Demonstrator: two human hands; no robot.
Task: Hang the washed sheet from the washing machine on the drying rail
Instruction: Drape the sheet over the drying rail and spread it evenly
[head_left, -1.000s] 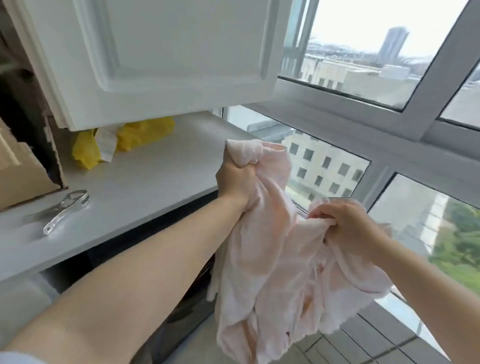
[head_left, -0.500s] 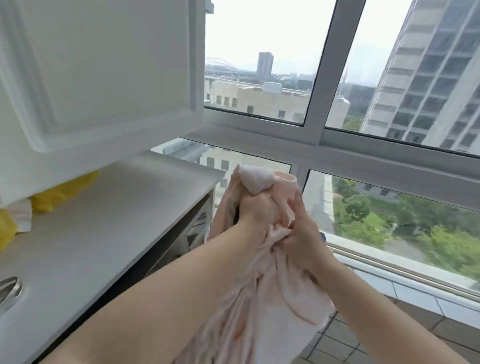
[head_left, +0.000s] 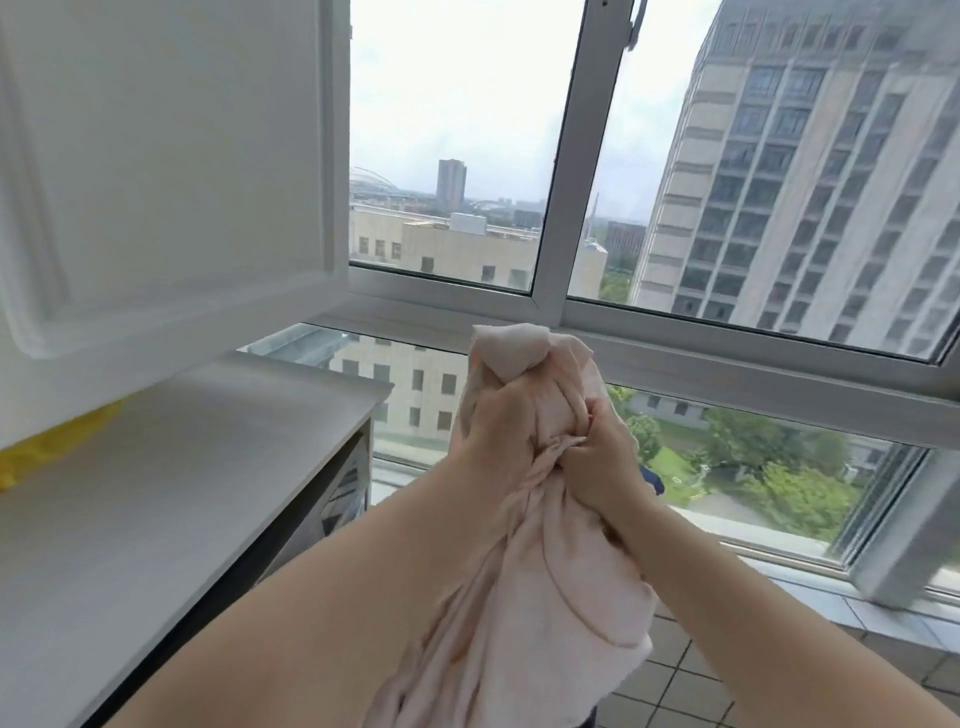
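Observation:
The pale pink sheet (head_left: 550, 587) is bunched into a thick twisted bundle in front of the window. My left hand (head_left: 493, 431) grips the bundle near its top, where a knob of cloth sticks up above the fist. Pressed against it from the right, my right hand (head_left: 605, 462) holds the same bunch with curled fingers. The rest of the sheet hangs down between my forearms and out of the bottom of the view. No drying rail or washing machine door shows clearly.
A white countertop (head_left: 171, 499) runs along the left, with a yellow bag (head_left: 57, 441) at its back. An open white cupboard door (head_left: 166, 156) hangs above it. Large windows with a grey frame (head_left: 566, 218) fill the front, and a tiled floor (head_left: 670, 680) lies below.
My right hand came in from the right and joined my left on the top of the bundle. Both hands rose slightly, and my view swung up and right toward the window.

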